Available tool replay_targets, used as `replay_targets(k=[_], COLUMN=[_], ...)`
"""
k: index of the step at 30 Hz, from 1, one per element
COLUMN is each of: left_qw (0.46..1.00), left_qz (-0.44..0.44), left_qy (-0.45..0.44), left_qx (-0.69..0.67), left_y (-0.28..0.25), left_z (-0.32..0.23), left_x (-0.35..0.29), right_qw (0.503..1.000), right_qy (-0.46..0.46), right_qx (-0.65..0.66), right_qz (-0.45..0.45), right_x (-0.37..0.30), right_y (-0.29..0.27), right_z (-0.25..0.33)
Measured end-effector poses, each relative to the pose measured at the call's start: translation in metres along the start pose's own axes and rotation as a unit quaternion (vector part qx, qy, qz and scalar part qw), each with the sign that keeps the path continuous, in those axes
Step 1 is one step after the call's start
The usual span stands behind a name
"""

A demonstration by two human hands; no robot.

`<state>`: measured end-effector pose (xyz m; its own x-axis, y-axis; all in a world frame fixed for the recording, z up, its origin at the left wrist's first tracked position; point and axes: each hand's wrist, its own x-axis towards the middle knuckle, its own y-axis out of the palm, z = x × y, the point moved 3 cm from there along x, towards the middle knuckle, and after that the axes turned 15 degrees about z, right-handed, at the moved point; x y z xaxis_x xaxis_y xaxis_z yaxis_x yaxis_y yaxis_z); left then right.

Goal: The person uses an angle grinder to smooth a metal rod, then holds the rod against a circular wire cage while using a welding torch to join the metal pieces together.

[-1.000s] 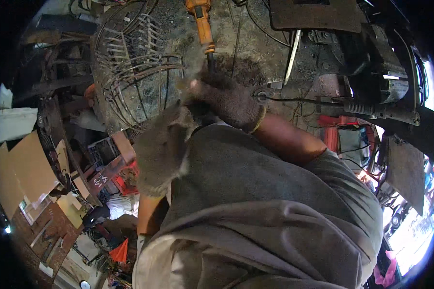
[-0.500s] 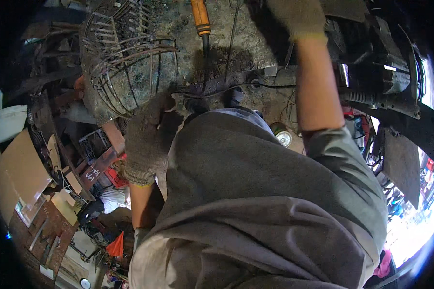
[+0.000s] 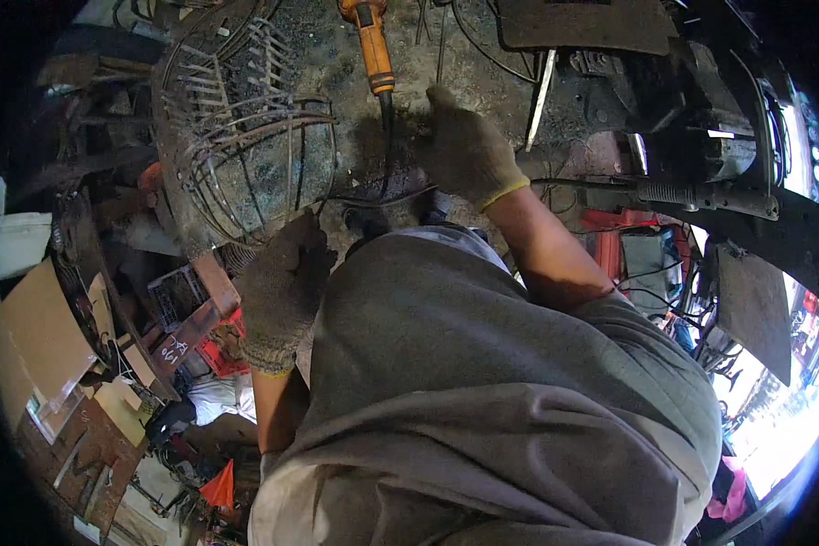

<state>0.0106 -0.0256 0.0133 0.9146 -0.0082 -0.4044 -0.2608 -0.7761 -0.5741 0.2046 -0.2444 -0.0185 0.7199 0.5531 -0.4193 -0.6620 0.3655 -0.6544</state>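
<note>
Both my hands wear knitted work gloves with yellow cuffs. My left hand is held low beside my left side, its fingers curled. A dark cable passes close to its fingertips, but whatever lies inside the fingers is hidden. My right hand is over the near part of the worktop, back of the hand up and one finger stretched forward. That fingertip meets the lower end of a thin rod; the other fingers are bent under and hidden. Just left of it lies an orange corded angle grinder.
A frame of bent metal rods covers the worktop's left. Far right lie a dark plate and a pale narrow strip. A ribbed metal bar stretches along the right. Cardboard sheets lean at the left.
My right hand has come down and left from the far right to the worktop's middle, uncovering the dark plate and pale strip. My left hand has barely moved.
</note>
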Motion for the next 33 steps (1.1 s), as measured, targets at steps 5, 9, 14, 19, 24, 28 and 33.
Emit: replay_targets(k=[5, 9, 14, 19, 24, 28, 33], left_qw=[0.997, 0.978, 0.956, 0.939, 0.903, 0.959, 0.965], left_qz=[0.009, -0.063, -0.121, -0.117, -0.058, -0.049, -0.166], left_qy=[0.06, 0.196, 0.131, 0.181, 0.094, 0.054, 0.201], left_qx=[-0.049, -0.017, -0.234, -0.268, -0.416, -0.275, -0.04], left_y=[0.0, -0.001, 0.0, -0.013, -0.024, -0.038, -0.066], left_z=[0.011, -0.052, -0.091, -0.097, -0.091, -0.089, -0.067], left_x=[0.009, 0.047, 0.101, 0.102, 0.101, 0.095, 0.086], right_qw=[0.953, 0.943, 0.962, 0.953, 0.943, 0.941, 0.935], right_qy=[-0.013, -0.145, -0.255, -0.263, -0.318, -0.325, -0.319], right_qx=[0.298, 0.295, 0.084, 0.091, 0.044, 0.05, 0.05], right_qz=[0.051, 0.038, 0.044, 0.121, 0.081, 0.075, 0.144], right_x=[-0.015, -0.037, -0.071, -0.077, -0.074, -0.076, -0.075], right_y=[0.012, 0.02, 0.01, 0.013, 0.027, 0.019, 0.006], right_z=[-0.034, -0.034, -0.028, -0.023, -0.043, -0.036, -0.011])
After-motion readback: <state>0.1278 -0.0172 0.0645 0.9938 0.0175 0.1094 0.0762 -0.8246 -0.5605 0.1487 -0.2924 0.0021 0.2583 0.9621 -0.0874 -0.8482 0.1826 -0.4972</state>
